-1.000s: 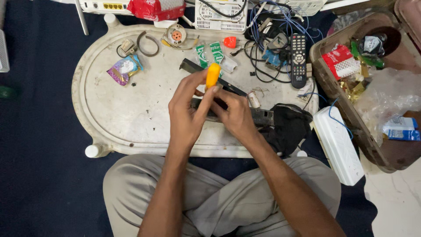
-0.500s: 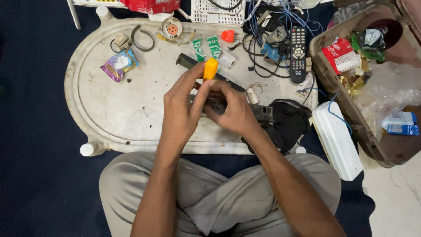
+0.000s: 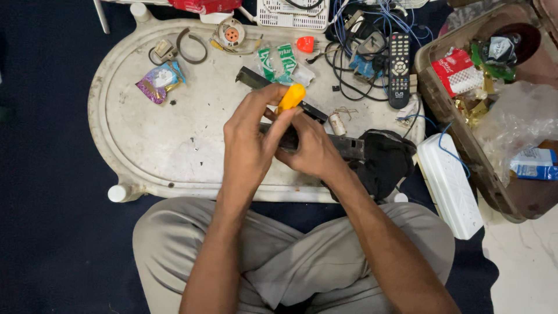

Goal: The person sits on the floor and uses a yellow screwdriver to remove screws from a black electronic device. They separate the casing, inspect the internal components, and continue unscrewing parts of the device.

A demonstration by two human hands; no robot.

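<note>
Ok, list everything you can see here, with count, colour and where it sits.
Tray: one, white oval, on dark floor.
Screwdriver: one, orange handle, in left hand.
Dark device: one, grey-black, under right hand.
Remote control: one, black, tray's far right.
Cables: tangle, black and blue, beside remote.
Snack wrapper: one, purple, tray's left.
Green packets: two, tray's top middle.
Red plug: one, near packets.
Black cloth: one, tray's right edge.
White box: one, floor right.
Brown case: one, open, full of clutter, far right.
Left hand: grips screwdriver.
Right hand: steadies device.
</note>
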